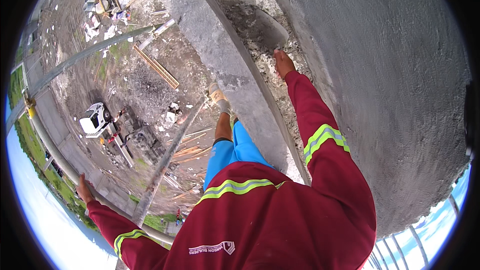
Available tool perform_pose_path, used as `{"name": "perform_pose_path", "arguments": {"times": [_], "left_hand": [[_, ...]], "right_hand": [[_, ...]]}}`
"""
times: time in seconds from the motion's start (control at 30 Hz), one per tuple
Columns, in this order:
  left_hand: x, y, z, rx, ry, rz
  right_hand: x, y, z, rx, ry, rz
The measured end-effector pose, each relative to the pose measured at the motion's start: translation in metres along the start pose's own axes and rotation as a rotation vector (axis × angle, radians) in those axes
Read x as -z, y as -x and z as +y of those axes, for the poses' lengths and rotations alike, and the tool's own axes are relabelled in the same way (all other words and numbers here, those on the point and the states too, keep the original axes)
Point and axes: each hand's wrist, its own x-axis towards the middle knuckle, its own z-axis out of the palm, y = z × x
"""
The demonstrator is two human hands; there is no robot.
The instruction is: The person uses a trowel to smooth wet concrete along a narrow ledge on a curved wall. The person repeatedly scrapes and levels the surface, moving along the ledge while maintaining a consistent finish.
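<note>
My right hand (283, 63) is closed around the handle of a trowel, its handle mostly hidden by the fingers. The trowel's grey blade (270, 27) rests in a trough (280, 90) of rough, crumbly mortar between a grey plank-like ledge and the wall. Over on the left, my left hand (85, 189) wraps round a metal scaffold pipe (57, 150). My foot, in a light shoe (216, 93), stands at the ledge's left edge.
A smooth grey plastered wall (385, 80) curves up on the right. The grey ledge (215, 35) runs along it. Scaffold pipes, including a diagonal brace (167, 162), cross the drop on the left. Far below are a white truck (95, 119), lumber (190, 147) and debris.
</note>
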Motion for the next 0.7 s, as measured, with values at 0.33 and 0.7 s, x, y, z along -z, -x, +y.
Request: {"name": "perform_pose_path", "arguments": {"times": [0.33,0.7], "left_hand": [[0.005,-0.013,-0.012,0.035,-0.025,0.003],[0.007,-0.017,-0.016,0.099,0.000,-0.012]], "right_hand": [[0.031,0.133,0.119,-0.159,0.152,0.054],[0.044,0.147,0.118,-0.288,0.036,-0.097]]}}
